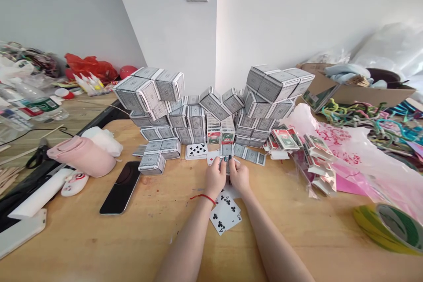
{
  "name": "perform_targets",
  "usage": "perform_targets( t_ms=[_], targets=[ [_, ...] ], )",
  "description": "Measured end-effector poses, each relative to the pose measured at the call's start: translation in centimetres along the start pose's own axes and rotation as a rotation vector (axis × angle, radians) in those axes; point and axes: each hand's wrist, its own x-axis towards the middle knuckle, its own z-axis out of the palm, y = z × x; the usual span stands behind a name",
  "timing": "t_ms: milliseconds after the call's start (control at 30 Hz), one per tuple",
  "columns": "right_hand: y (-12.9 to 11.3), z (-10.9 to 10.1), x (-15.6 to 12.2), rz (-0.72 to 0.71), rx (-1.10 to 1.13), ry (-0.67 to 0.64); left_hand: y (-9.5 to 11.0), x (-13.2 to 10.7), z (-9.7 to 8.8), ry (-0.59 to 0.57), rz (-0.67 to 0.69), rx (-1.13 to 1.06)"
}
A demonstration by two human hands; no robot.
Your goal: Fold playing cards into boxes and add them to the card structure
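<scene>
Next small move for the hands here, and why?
Probably square up the small card stack pinched between the left hand and right hand: both grip it just before the wall of decks, and loose cards lie beneath the wrists.

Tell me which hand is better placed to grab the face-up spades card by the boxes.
Left, probably. The left hand is on the same side as the spades card, which lies just left of it; the right hand would have to cross over. Both hands pinch a small card stack.
</scene>
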Motion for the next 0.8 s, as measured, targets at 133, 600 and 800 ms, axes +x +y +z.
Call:
perform_targets(
  t_ms=[133,600,800],
  targets=[
    [0.1,0.0,0.0,-0.005,0.022,-0.022,0.1,0.0,-0.1,-0.002,-0.011,0.032],
    [-0.3,-0.1,-0.2,0.093,0.188,-0.136,1.3,0.0,-0.6,-0.005,0.071,-0.192],
    [-0.5,0.3,-0.5,0.007,0.092,-0.095,0.6,0.0,-0.5,0.083,0.003,-0.08]
  ],
)
